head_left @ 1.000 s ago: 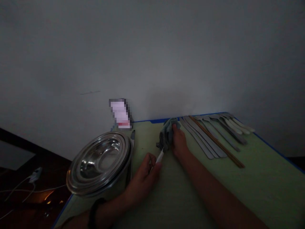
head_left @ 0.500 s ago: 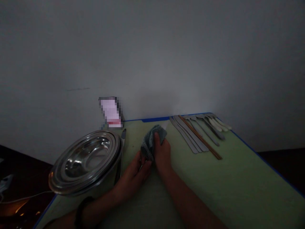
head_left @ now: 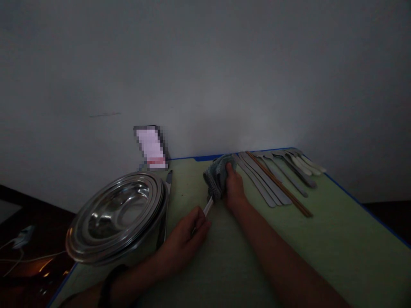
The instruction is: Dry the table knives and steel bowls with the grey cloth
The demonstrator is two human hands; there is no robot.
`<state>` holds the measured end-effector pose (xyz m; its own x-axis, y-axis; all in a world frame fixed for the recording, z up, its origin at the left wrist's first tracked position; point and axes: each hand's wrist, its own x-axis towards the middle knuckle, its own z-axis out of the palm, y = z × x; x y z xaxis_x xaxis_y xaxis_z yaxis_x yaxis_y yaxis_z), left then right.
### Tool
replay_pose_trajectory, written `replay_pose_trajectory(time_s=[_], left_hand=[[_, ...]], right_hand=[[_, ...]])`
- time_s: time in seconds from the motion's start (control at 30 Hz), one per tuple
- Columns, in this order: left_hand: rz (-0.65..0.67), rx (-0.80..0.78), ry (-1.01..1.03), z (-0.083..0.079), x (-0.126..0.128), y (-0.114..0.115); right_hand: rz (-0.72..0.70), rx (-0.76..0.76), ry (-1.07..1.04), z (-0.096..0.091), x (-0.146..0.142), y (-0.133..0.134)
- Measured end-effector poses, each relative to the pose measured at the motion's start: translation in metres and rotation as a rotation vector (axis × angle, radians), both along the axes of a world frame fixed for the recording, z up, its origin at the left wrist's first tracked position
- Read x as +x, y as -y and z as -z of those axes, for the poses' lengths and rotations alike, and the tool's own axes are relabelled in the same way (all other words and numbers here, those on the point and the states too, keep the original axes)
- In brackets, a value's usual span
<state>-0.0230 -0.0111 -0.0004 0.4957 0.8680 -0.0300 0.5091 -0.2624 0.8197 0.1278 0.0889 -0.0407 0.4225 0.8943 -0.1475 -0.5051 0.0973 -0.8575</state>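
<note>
My left hand [head_left: 189, 233] is closed around the near end of a slim white-handled utensil [head_left: 208, 207] that lies on the green table [head_left: 337, 239]. My right hand [head_left: 233, 188] grips a bunched grey-blue cloth [head_left: 216, 176] wrapped over the far end of that utensil, close to the wall. The utensil's far end is hidden inside the cloth.
A stack of shiny steel bowls [head_left: 118, 216] stands at the table's left edge, with a dark-handled utensil [head_left: 167, 192] leaning beside it. A row of flat metal cutlery [head_left: 266, 182], brown chopsticks [head_left: 282, 186] and white-handled spoons [head_left: 305, 164] lies to the right. A blurred card [head_left: 150, 147] leans on the wall.
The cloth in my right hand has slid away from my left hand toward the wall, baring the white handle between them. The view has shifted a little.
</note>
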Motion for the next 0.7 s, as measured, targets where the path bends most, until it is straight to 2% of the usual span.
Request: replay_pose_trajectory(time_s=[0.1,0.17,0.27,0.37,0.43,0.6,0.7], left_hand=[[0.014,-0.019,0.0,-0.004,0.0,0.002],[-0.001,-0.041,0.021,-0.007,0.0,0.003],[-0.063,-0.06,0.078,-0.008,-0.001,0.004],[-0.126,-0.109,0.166,-0.003,-0.001,0.003],[-0.136,-0.16,0.225,0.002,0.0,0.002],[-0.117,-0.266,0.357,0.009,0.002,-0.003],[-0.095,-0.208,0.296,0.007,0.002,-0.008]], right_hand=[[0.021,-0.106,-0.152,-0.006,0.009,-0.007],[-0.007,-0.071,-0.207,-0.007,0.011,-0.007],[-0.033,-0.001,-0.009,-0.007,0.008,-0.002],[-0.01,-0.023,0.347,-0.01,-0.001,0.007],[0.001,-0.047,0.468,-0.015,-0.008,0.014],[-0.053,0.02,0.435,-0.025,-0.025,0.035],[-0.088,0.052,0.392,-0.02,-0.028,0.038]])
